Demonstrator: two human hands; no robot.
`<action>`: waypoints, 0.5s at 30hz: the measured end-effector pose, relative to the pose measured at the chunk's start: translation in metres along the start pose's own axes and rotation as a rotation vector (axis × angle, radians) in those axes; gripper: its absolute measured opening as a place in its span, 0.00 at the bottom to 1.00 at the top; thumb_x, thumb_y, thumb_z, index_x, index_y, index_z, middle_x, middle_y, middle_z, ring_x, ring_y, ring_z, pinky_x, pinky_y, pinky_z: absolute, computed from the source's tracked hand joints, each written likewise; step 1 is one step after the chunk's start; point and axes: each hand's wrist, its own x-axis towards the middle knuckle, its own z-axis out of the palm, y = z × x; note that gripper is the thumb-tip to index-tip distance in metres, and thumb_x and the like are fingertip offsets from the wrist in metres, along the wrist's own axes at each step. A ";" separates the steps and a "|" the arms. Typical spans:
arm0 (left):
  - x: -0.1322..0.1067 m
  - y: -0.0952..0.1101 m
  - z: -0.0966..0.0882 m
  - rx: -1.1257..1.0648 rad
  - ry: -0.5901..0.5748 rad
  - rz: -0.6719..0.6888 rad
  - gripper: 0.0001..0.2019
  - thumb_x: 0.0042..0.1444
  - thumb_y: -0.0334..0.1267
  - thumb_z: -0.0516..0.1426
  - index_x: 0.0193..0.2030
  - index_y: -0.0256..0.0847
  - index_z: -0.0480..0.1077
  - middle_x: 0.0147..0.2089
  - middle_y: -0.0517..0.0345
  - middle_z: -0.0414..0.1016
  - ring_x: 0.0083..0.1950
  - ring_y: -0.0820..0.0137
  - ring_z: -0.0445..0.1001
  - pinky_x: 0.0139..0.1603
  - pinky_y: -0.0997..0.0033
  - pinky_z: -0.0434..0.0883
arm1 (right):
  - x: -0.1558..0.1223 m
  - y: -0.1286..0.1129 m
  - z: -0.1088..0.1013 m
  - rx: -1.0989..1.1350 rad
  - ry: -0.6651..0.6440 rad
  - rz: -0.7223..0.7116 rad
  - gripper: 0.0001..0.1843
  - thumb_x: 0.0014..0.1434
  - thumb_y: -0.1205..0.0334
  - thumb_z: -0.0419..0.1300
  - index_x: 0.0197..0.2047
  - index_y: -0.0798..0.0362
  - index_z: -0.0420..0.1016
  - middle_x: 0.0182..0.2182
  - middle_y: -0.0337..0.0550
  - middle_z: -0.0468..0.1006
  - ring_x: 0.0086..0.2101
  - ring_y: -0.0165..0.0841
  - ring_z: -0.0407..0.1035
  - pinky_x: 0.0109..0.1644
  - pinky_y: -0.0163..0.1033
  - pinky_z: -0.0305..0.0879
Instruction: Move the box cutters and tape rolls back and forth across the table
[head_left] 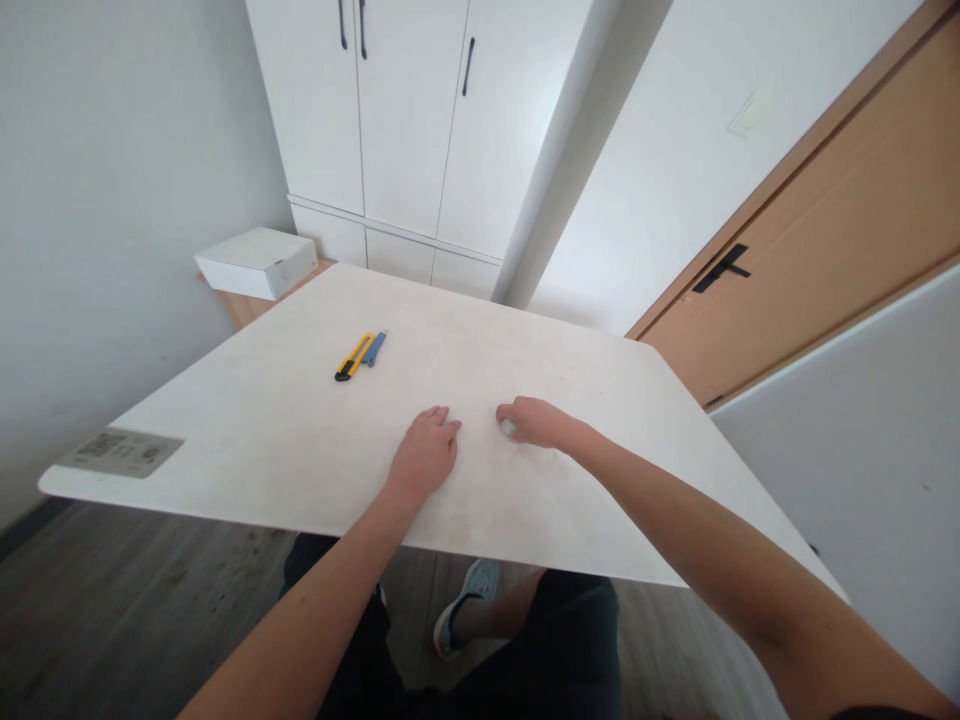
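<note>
Near the middle of the white table, my left hand rests with its fingers bent and close together. A greyish bit seems to show between its thumb and forefinger, too small to make out. A short way to the right, my right hand is closed around a small whitish object held low at the tabletop. Most of that object is hidden by the fingers, so its kind does not show. Beyond my left hand lie a yellow and black utility knife and a blue cutter, side by side.
A printed grey label is stuck at the table's left corner. Behind on the left, a white box stands on a wooden surface. White cabinets line the back, and a wooden door is at the right.
</note>
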 end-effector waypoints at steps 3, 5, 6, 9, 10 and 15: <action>0.000 -0.001 0.000 0.005 -0.002 0.004 0.17 0.65 0.31 0.51 0.54 0.36 0.78 0.61 0.40 0.75 0.64 0.57 0.71 0.69 0.54 0.64 | -0.003 -0.003 0.000 0.018 0.006 0.006 0.21 0.58 0.63 0.63 0.55 0.47 0.74 0.47 0.50 0.76 0.46 0.41 0.72 0.45 0.37 0.62; 0.000 -0.001 0.001 -0.002 0.006 0.014 0.18 0.65 0.32 0.50 0.53 0.35 0.78 0.60 0.39 0.75 0.63 0.57 0.71 0.68 0.53 0.65 | -0.010 0.004 0.001 0.038 0.024 0.020 0.22 0.58 0.63 0.63 0.57 0.46 0.73 0.48 0.50 0.75 0.46 0.41 0.72 0.45 0.37 0.62; 0.000 -0.002 0.001 -0.009 0.012 0.021 0.18 0.65 0.31 0.50 0.53 0.35 0.78 0.60 0.39 0.75 0.63 0.57 0.71 0.68 0.53 0.66 | -0.015 0.013 0.002 0.049 0.038 0.038 0.23 0.58 0.63 0.63 0.58 0.45 0.73 0.49 0.49 0.75 0.46 0.40 0.72 0.45 0.37 0.62; 0.000 -0.004 0.004 -0.017 0.034 0.034 0.18 0.65 0.31 0.50 0.52 0.34 0.79 0.59 0.39 0.76 0.62 0.56 0.72 0.67 0.53 0.66 | -0.039 0.062 0.006 0.061 0.076 0.178 0.25 0.58 0.62 0.63 0.59 0.45 0.72 0.49 0.48 0.75 0.44 0.40 0.72 0.42 0.37 0.62; 0.000 -0.004 0.005 -0.011 0.041 0.036 0.18 0.65 0.32 0.49 0.52 0.34 0.79 0.58 0.39 0.76 0.62 0.56 0.72 0.67 0.53 0.66 | -0.050 0.084 0.008 0.055 0.077 0.251 0.25 0.57 0.62 0.62 0.59 0.45 0.73 0.49 0.48 0.76 0.43 0.40 0.72 0.40 0.37 0.62; 0.000 -0.007 0.010 -0.004 0.052 0.052 0.19 0.65 0.33 0.48 0.52 0.34 0.78 0.58 0.38 0.76 0.62 0.55 0.72 0.67 0.52 0.67 | -0.104 0.199 0.033 0.052 0.001 0.613 0.24 0.54 0.64 0.62 0.55 0.48 0.76 0.44 0.47 0.78 0.39 0.39 0.72 0.35 0.37 0.59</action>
